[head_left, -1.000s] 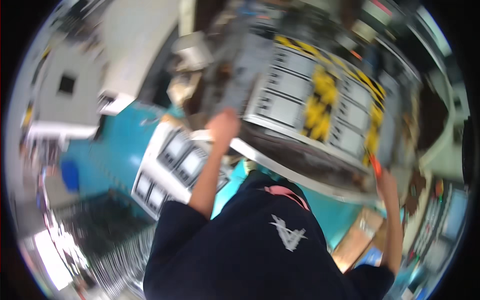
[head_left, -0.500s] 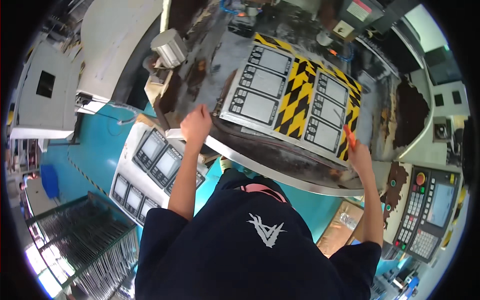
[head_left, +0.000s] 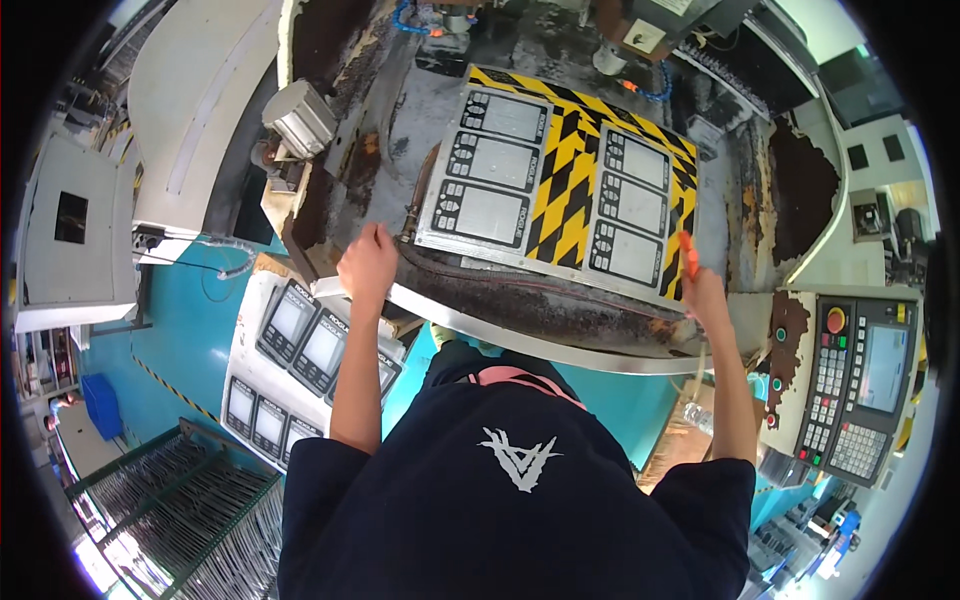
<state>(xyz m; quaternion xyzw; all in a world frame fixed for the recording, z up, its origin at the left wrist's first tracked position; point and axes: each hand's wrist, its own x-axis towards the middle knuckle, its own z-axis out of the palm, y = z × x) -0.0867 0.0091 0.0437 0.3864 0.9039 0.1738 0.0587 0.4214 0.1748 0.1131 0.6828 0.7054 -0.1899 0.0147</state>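
Note:
In my closed right hand (head_left: 706, 300) is a slim orange nozzle (head_left: 688, 256), pointing up at the right edge of a flat fixture plate (head_left: 478, 262). A pale hose hangs below that hand. Rows of grey-windowed, black-framed control panels (head_left: 489, 161) lie on the plate, between and beside yellow-and-black striped tape (head_left: 568, 175). My left hand (head_left: 368, 264) is a loose fist near the plate's lower left corner, above the metal rim (head_left: 480, 322) of the machine bed. Nothing shows between its fingers.
On the left, a light board (head_left: 240, 340) carries several similar panels. Below it stands a green rack (head_left: 170, 500) packed with thin sheets. A machine control console (head_left: 862, 385) is at the right, and a grey motor-like housing (head_left: 300, 118) juts out at the upper left.
The whole view has shifted, so the plate sits a little farther left. The nozzle stands more upright, and my right hand is slightly farther from the plate. My left hand stays closed.

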